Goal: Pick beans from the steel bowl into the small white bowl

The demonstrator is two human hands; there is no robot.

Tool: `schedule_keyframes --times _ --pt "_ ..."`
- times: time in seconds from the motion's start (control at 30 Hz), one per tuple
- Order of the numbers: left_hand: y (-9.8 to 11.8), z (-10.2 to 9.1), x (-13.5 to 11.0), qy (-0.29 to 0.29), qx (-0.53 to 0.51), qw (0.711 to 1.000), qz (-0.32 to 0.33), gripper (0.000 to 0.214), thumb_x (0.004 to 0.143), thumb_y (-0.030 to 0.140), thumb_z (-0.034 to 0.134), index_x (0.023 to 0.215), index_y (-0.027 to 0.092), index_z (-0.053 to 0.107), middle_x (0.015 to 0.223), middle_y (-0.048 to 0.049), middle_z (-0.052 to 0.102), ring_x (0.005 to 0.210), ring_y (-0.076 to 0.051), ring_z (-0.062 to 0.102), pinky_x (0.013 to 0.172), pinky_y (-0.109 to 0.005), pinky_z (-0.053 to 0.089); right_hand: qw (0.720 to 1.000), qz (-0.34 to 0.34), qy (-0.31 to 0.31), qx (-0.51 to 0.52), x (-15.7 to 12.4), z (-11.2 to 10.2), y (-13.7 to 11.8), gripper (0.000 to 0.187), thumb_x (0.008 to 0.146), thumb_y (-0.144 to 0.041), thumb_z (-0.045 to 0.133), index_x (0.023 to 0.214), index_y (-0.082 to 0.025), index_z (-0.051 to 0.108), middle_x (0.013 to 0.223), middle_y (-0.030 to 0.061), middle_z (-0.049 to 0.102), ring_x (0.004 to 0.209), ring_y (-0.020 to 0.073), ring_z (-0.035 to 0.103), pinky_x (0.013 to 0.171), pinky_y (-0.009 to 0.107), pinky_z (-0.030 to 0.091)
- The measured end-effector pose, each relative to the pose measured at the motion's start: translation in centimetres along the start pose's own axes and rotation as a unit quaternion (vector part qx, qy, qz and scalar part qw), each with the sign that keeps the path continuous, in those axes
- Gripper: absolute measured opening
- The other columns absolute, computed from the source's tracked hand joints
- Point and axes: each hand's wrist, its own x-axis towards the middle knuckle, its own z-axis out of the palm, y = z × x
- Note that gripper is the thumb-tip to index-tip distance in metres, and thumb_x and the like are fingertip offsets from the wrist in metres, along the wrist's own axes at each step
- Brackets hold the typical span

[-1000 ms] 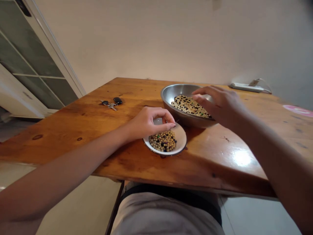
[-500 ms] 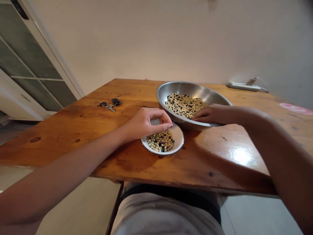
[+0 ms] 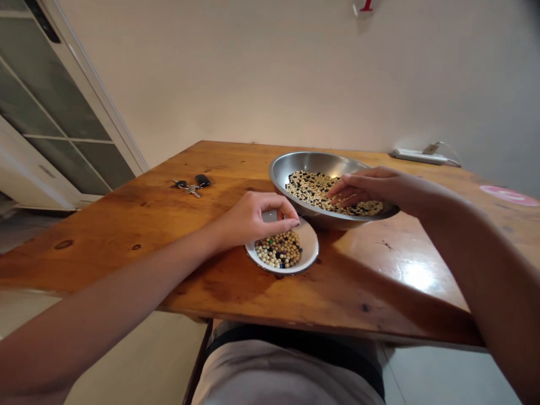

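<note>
A small white bowl [image 3: 311, 254] holds round beads [image 3: 276, 251], mostly cream and black with a few green and blue ones. Over its far rim, the thumb and forefinger of my left hand [image 3: 262, 215] are pinched together. A tiny dark spot shows at those fingertips, too small to name. Behind, to the right, stands a wide steel bowl [image 3: 276, 169] with many cream and black beads [image 3: 312, 188] in it. My right hand [image 3: 367, 188] hangs over this bowl with fingers apart and slightly curled. Nothing shows in its grasp.
Both bowls stand on a wooden table [image 3: 219, 163]. A bunch of keys [image 3: 193, 189] lies at the left, and a white power strip [image 3: 422, 156] with a plug sits by the wall. A pink round sticker [image 3: 509, 195] is on the right side.
My right hand has risen from the beads in the steel bowl, its fingers spreading. My left hand keeps its pinch at the white bowl. The view has tilted slightly upward.
</note>
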Motion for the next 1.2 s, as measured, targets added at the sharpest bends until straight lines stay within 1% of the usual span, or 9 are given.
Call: schedule_keyframes --times 0.17,0.4,0.6,0.73,0.87,0.93,1.03,1.1,1.2 --pt "0.0 -0.1 0.0 -0.001 0.004 1.0 -0.002 0.018 0.081 0.033 0.062 0.079 0.016 0.066 0.081 -0.0021 0.069 0.076 -0.011 0.061 0.074 -0.024 0.047 1.0 -0.003 -0.003 0.024 0.3 -0.3 0.5 0.036 0.078 -0.053 0.063 0.088 -0.021 0.074 0.097 0.0068 0.073 0.091 0.0178 0.067 0.089 0.03 0.051" --pt "0.2 -0.1 0.0 -0.004 0.004 1.0 -0.009 0.017 0.081 0.033 0.062 0.079 0.016 0.066 0.083 -0.0022 0.069 0.076 -0.011 0.061 0.073 -0.023 0.047 0.998 -0.011 -0.009 0.067 0.0 -0.3 0.2 0.025 0.083 -0.042 0.062 0.087 -0.021 0.074 0.096 0.0066 0.074 0.09 0.0174 0.067 0.087 0.029 0.052" --pt "0.3 -0.1 -0.1 -0.004 0.006 1.0 -0.014 0.018 0.081 0.034 0.062 0.08 0.016 0.066 0.083 -0.0021 0.07 0.076 -0.011 0.061 0.073 -0.023 0.047 0.998 -0.01 0.0 0.06 -0.4 0.0 -0.3 0.022 0.082 -0.04 0.064 0.086 -0.021 0.074 0.092 0.0051 0.075 0.087 0.0165 0.068 0.088 0.03 0.052" --pt "0.2 -0.1 0.0 -0.005 0.005 1.0 -0.011 0.02 0.081 0.035 0.062 0.081 0.016 0.067 0.083 -0.0019 0.07 0.076 -0.011 0.061 0.074 -0.023 0.046 0.998 -0.022 -0.001 0.054 -0.5 0.2 -0.4 0.02 0.081 -0.039 0.065 0.085 -0.022 0.074 0.095 0.0057 0.074 0.088 0.0178 0.068 0.088 0.032 0.052" --pt "0.1 -0.1 -0.1 0.0 0.007 1.0 -0.015 0.02 0.081 0.036 0.062 0.082 0.017 0.067 0.083 -0.0011 0.069 0.077 -0.011 0.062 0.074 -0.023 0.046 0.999 -0.018 -0.006 0.033 -0.6 0.7 -0.6 0.025 0.083 -0.039 0.063 0.093 -0.019 0.073 0.101 0.0079 0.073 0.089 0.017 0.067 0.088 0.03 0.052" --pt "0.2 -0.1 -0.1 0.001 0.005 1.0 -0.016 0.018 0.081 0.034 0.062 0.082 0.017 0.067 0.083 -0.0008 0.069 0.077 -0.011 0.062 0.075 -0.023 0.046 0.999 -0.03 -0.019 0.017 -0.7 1.1 -0.7 0.027 0.083 -0.039 0.063 0.096 -0.018 0.072 0.105 0.0082 0.072 0.093 0.0167 0.066 0.088 0.029 0.051" --pt "0.3 -0.1 -0.1 0.0 0.001 1.0 -0.017 0.017 0.081 0.033 0.062 0.082 0.017 0.067 0.083 -0.0006 0.07 0.078 -0.011 0.062 0.075 -0.023 0.046 0.998 -0.054 -0.032 -0.004 -0.8 1.6 -0.9 0.027 0.081 -0.04 0.065 0.098 -0.02 0.072 0.107 0.0065 0.071 0.096 0.0163 0.064 0.087 0.027 0.051" --pt "0.4 -0.1 -0.1 -0.002 0.0 1.0 -0.016 0.016 0.081 0.032 0.062 0.081 0.017 0.067 0.083 -0.0004 0.07 0.078 -0.011 0.062 0.074 -0.023 0.046 0.998 -0.061 -0.025 0.002 -0.9 1.8 -1.0 0.025 0.08 -0.039 0.066 0.097 -0.022 0.073 0.106 0.0049 0.071 0.096 0.0158 0.064 0.087 0.027 0.05" --pt "0.4 -0.1 0.0 0.002 0.002 1.0 -0.012 0.014 0.081 0.03 0.062 0.081 0.017 0.067 0.082 -0.0002 0.07 0.077 -0.011 0.062 0.074 -0.022 0.046 0.997 -0.075 -0.002 0.028 -1.1 2.2 -1.2 0.021 0.08 -0.035 0.066 0.095 -0.023 0.073 0.109 0.0034 0.07 0.1 0.016 0.064 0.094 0.028 0.048"
